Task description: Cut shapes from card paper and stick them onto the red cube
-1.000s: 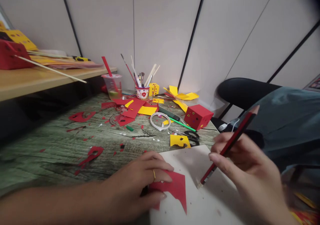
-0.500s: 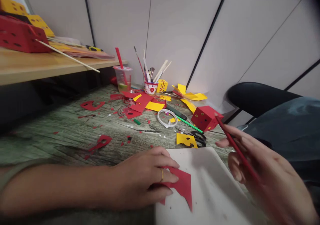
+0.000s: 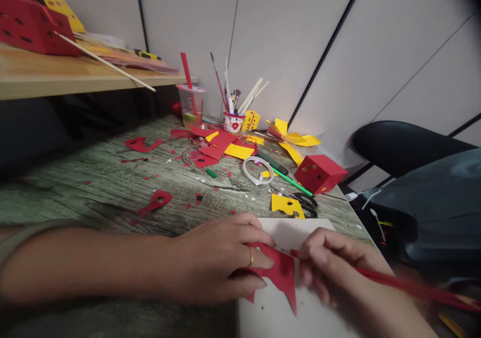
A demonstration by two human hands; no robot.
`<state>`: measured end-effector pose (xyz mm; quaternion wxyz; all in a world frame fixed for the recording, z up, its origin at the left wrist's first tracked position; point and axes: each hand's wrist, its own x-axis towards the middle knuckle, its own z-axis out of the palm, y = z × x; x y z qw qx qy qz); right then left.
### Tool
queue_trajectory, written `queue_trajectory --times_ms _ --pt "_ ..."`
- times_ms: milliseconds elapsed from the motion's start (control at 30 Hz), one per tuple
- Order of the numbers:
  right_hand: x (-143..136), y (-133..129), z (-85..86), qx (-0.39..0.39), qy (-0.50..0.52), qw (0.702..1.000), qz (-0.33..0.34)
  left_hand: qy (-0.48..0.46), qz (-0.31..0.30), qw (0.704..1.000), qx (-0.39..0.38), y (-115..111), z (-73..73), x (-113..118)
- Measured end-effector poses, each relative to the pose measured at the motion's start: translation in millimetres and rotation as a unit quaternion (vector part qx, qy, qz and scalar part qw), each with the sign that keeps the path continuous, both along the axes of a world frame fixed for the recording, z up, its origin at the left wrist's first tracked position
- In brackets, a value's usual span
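Observation:
My left hand (image 3: 225,260) rests over a cut piece of red paper (image 3: 283,265), its bent fingers pressing it onto a white board (image 3: 296,227). The paper has a jagged outline with a long point towards me; part of it is under my fingers. Close to its right edge, my right hand (image 3: 338,265) is closed round a thin red pencil (image 3: 398,283). One end of the pencil pokes out by the paper, and the shaft runs back to the lower right, blurred. I cannot tell whether the tip touches the paper.
Beyond the board lie yellow paper (image 3: 287,206), black scissors (image 3: 308,205), a tape roll (image 3: 258,171) and a red box (image 3: 321,174). A plastic cup (image 3: 191,105) and brush pot (image 3: 233,122) stand at the back. A stick (image 3: 105,62) juts from the left shelf (image 3: 93,83). A person's leg (image 3: 443,202) is at right.
My right hand has come left and in over the board, swinging the pencil down beside the red paper. My left hand still holds the paper on the board. The view has shifted slightly.

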<state>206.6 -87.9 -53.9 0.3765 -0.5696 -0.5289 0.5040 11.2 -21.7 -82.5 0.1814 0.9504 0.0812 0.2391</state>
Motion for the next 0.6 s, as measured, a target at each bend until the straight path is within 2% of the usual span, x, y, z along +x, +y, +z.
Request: queue_trajectory --times_ms 100,200,400,600 --pt "-7 2 -2.7 0.024 -0.088 0.995 -0.038 0.012 0.004 1.0 0.0 1 -1.9 0" --pt "-11 3 -8.3 0.039 -0.1 0.992 -0.065 0.018 0.005 1.0 0.005 1 -2.1 0" --pt "-8 4 -19.5 0.095 -0.186 0.977 -0.045 0.024 -0.002 1.0 -0.002 1 0.1 0" --pt "-9 5 -15.8 0.098 -0.239 0.966 -0.018 0.028 -0.001 1.0 -0.001 1 -0.4 0"
